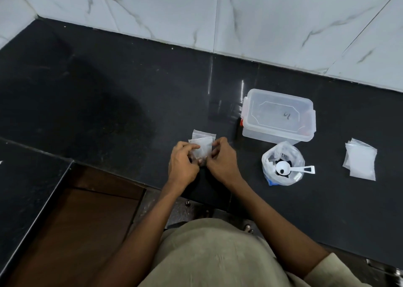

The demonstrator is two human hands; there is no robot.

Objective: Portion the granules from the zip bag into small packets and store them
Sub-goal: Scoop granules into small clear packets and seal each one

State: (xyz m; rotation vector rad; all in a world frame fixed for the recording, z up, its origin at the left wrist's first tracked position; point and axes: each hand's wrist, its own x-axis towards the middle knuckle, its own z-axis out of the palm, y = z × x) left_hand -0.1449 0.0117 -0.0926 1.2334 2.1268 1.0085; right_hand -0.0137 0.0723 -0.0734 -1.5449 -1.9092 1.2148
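Observation:
I hold a small clear packet between both hands over the black counter. My left hand pinches its left side and my right hand pinches its right side. Another small packet lies flat on the counter just behind it. To the right stands the open zip bag with dark granules inside, and a white scoop rests across its mouth. A stack of empty small packets lies further right.
A clear plastic box with its lid on stands behind the zip bag, with a small orange-capped object at its left side. A marble-tiled wall borders the counter at the back. The counter's front edge drops beside a brown cabinet at the lower left.

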